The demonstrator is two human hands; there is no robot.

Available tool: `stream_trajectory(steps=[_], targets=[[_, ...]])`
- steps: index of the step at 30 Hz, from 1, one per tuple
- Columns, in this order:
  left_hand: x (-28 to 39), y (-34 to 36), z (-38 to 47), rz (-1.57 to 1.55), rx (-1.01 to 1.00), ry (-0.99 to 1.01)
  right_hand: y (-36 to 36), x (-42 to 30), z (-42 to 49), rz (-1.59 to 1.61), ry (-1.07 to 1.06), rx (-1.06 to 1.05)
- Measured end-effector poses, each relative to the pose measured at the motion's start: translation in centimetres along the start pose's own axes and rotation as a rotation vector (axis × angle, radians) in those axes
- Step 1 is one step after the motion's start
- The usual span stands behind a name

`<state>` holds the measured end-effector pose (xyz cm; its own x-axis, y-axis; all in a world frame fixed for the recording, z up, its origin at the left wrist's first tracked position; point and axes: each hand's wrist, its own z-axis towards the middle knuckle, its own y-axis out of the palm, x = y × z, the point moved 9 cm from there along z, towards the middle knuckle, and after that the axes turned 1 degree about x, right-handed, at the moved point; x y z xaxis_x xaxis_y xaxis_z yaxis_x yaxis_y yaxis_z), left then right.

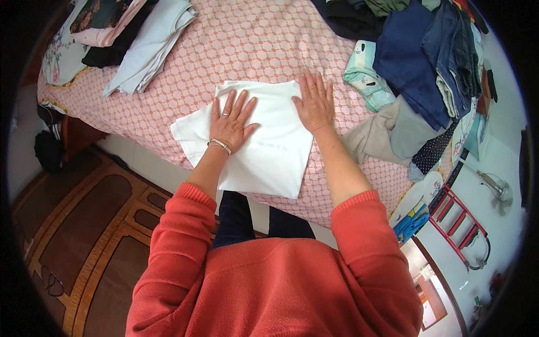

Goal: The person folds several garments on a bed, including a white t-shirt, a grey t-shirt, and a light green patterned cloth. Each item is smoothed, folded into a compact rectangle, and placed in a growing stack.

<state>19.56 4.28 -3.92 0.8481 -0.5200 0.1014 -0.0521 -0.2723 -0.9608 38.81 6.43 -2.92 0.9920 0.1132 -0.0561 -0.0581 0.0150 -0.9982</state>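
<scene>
A white garment (269, 164), partly folded, lies on the pink patterned bedspread (261, 38) in front of me, its lower edge near the bed's edge. My left hand (231, 122) rests flat on its left half, palm down with fingers spread; a ring and a bracelet show on it. My right hand (314, 101) lies palm down along the garment's upper right edge, thumb at the cloth and the other fingers over the bedspread. Neither hand grips anything. Faint marks show on the white cloth between the hands.
Folded white cloths (147, 46) lie at upper left beside dark and floral clothes (105, 21). Right of my right hand are a mint printed cloth (368, 76), a beige garment (370, 130), navy trousers (408, 63) and jeans (452, 54). A red ladder (459, 227) stands at far right.
</scene>
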Motion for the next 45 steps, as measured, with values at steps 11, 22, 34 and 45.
stream_trajectory(steps=[11,22,34,45], targets=[[-3.4,-1.9,-8.2,0.151,0.045,0.287,-3.1,1.2,-11.4,-0.001,-0.207,-0.114],[-1.0,-1.1,-11.8,-0.044,-0.192,0.678,-2.8,-6.3,-18.0,0.311,-0.557,-0.362],[-1.5,-0.2,-11.1,-0.125,-0.144,0.595,-3.4,-6.7,-16.9,0.369,-0.584,-0.243],[-8.8,0.8,-2.6,-1.257,-0.415,-0.622,0.7,2.8,-9.0,1.213,0.632,-0.314]])
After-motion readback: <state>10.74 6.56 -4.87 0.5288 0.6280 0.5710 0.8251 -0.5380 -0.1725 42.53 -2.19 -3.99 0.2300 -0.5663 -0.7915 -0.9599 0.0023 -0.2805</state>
